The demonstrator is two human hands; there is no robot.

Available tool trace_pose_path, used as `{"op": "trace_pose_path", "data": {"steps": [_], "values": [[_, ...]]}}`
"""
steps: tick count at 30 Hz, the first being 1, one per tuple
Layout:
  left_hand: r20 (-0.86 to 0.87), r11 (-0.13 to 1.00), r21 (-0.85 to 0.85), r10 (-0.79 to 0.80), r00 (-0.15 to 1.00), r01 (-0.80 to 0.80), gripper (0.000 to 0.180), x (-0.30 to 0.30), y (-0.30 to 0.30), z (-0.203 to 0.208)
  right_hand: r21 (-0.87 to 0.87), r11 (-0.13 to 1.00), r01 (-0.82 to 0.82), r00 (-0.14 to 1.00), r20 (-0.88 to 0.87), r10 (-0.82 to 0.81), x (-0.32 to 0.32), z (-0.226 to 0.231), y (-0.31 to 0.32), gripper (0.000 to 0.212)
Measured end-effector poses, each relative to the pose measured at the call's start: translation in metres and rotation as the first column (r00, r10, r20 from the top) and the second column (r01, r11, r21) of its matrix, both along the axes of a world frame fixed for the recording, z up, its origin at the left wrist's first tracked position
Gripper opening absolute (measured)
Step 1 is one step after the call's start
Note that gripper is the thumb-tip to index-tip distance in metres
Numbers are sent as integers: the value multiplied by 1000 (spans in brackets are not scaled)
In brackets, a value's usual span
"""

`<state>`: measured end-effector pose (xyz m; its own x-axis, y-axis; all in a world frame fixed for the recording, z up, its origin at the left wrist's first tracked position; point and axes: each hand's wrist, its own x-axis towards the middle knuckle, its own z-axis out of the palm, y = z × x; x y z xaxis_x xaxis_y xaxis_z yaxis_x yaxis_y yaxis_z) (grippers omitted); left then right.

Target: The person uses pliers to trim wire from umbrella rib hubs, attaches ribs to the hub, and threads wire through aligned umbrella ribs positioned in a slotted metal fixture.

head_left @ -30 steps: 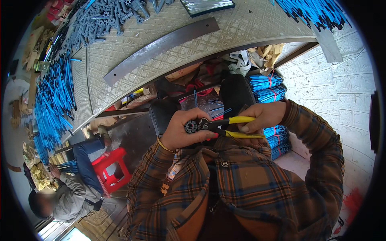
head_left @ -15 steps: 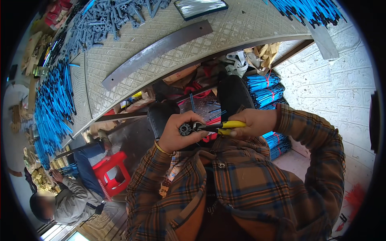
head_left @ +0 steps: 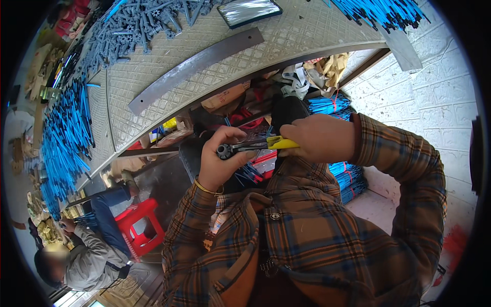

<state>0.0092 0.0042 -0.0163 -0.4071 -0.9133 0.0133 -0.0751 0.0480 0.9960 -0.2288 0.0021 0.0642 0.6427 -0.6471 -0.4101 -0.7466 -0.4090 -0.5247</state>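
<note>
In front of my lap, my left hand [head_left: 215, 166] grips a dark grey plastic fitting [head_left: 224, 151] with a round, notched end. Its thumb and forefinger are curled around the piece, and part of it is hidden by them. My right hand [head_left: 323, 138] is closed on yellow-handled pliers [head_left: 282, 144]. The jaws point left and reach the fitting between my left fingers. Whether the jaws clamp it is too small to tell.
Ahead is a textured table [head_left: 194, 84] with a curved metal strip [head_left: 197, 69], a heap of grey fittings [head_left: 140, 28] and blue rods [head_left: 66, 133]. Tied blue bundles [head_left: 330, 106] stand by the white wall. At left, a person [head_left: 94, 250] sits near a red stool [head_left: 140, 225].
Both hands have moved up and slightly left. My right hand has turned over the pliers, so its back now covers more of the handles. The fitting has tilted in my left hand.
</note>
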Motion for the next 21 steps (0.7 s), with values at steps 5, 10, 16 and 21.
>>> {"op": "trace_pose_path", "data": {"steps": [5,10,16,21], "values": [[-131,1000,22,17,991,-14,50,18,-3,-2,-284,958,-46,996,67,67,14,-16,2,26],[-386,995,46,100,917,-89,88,38,1,8,-142,975,171,814,577,-59,40,-75,3,23],[-438,991,10,124,891,-134,104,50,5,6,93,941,325,743,591,-315,88,-129,33,25],[-480,991,92,129,867,-97,97,57,10,0,94,922,376,736,575,-359,108,-141,30,27]]}}
